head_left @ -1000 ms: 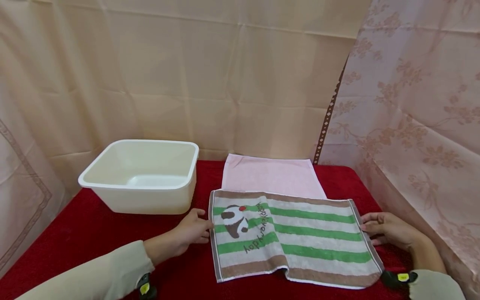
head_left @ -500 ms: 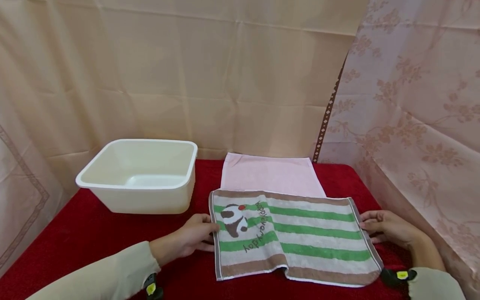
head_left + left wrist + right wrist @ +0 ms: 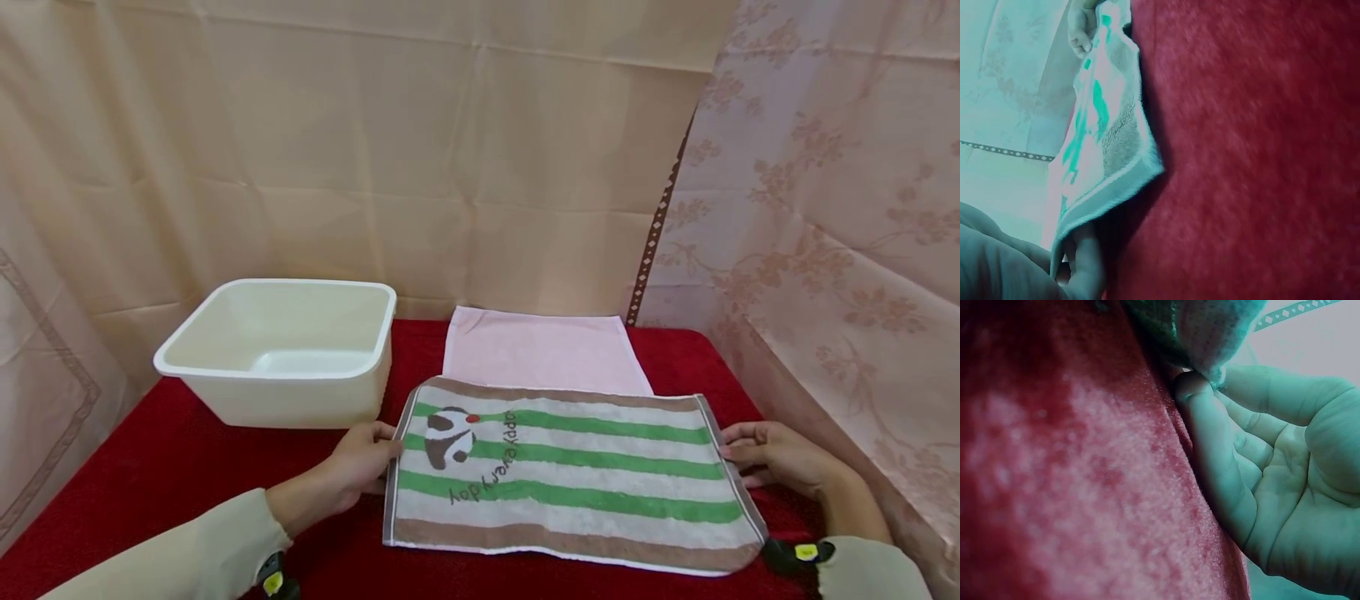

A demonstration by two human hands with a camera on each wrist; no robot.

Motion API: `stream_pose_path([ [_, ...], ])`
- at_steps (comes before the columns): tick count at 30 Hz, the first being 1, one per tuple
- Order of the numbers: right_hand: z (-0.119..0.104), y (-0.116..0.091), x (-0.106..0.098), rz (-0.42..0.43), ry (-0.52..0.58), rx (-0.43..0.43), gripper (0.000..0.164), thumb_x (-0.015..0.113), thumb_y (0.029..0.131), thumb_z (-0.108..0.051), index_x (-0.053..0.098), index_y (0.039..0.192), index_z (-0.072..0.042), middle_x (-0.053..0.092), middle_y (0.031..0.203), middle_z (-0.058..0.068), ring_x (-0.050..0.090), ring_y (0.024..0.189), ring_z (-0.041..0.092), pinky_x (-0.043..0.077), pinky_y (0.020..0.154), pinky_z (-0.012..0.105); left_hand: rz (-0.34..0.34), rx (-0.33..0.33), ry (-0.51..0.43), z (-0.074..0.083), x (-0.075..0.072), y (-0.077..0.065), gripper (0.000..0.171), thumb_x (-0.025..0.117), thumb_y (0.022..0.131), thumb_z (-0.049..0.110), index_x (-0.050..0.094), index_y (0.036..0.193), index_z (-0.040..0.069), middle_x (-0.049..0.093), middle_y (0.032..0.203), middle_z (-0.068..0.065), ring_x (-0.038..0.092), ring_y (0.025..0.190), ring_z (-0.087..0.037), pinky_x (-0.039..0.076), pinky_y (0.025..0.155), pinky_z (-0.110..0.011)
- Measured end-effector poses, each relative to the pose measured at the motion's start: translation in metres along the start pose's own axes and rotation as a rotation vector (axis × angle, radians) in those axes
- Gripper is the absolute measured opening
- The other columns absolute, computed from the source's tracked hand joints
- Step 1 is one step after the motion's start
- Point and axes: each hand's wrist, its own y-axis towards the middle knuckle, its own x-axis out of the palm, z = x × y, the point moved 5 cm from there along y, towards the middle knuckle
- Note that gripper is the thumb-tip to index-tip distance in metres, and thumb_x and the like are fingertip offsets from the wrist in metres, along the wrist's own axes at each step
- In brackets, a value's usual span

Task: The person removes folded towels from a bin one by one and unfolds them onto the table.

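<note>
A striped towel (image 3: 577,475) in green, white and brown, with a panda picture and lettering at its left end, lies spread in front of me. My left hand (image 3: 352,467) pinches its left edge, thumb above and fingers beneath; in the left wrist view that edge of the towel (image 3: 1110,190) is lifted off the red cloth. On the opposite side my right hand (image 3: 787,458) pinches the right edge. Close up in the right wrist view, thumb and forefinger of the right hand (image 3: 1272,456) meet at the hem of the towel (image 3: 1216,337).
Behind the striped towel lies a flat pink towel (image 3: 540,350), its front part covered. To the left stands a cream plastic basin (image 3: 300,404) with nothing in it. Red cloth (image 3: 150,483) covers the table, and curtains (image 3: 420,150) hang at the back and sides.
My left hand has taken hold of the left edge and drawn it leftward. The fold in the towel's middle has smoothed out. The right hand stays in place.
</note>
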Motion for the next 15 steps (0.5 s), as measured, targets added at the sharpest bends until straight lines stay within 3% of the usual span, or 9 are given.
stream_pose_path([
  [5,-0.001,-0.001,0.001,-0.014,0.005,-0.008,0.014,0.059,0.104,-0.013,0.065,0.114,-0.006,0.075,0.103,0.002,0.070,0.091,0.015,0.062,0.074,0.037,-0.024,-0.065,0.064,-0.004,-0.001,-0.001,0.022,0.055,0.102,0.007,0.053,0.119,-0.006,0.068,0.098,-0.018,0.071,0.078,-0.024,0.062,0.066,-0.046],
  [9,-0.002,-0.003,0.002,-0.045,0.008,-0.007,0.017,0.058,0.104,-0.012,0.063,0.118,-0.004,0.075,0.103,0.006,0.071,0.091,0.019,0.062,0.075,0.040,-0.078,-0.104,0.063,-0.008,0.002,-0.007,0.028,0.062,0.096,0.002,0.049,0.120,-0.005,0.066,0.099,-0.019,0.071,0.078,-0.027,0.062,0.066,-0.048],
  [15,-0.007,-0.008,0.007,-0.148,0.026,-0.012,0.028,0.057,0.102,-0.006,0.056,0.130,-0.005,0.071,0.107,0.012,0.071,0.094,0.027,0.061,0.077,0.049,-0.198,-0.084,0.031,-0.011,0.006,-0.020,0.061,0.069,0.078,-0.020,0.041,0.130,-0.005,0.060,0.102,-0.021,0.070,0.080,-0.029,0.062,0.066,-0.047],
])
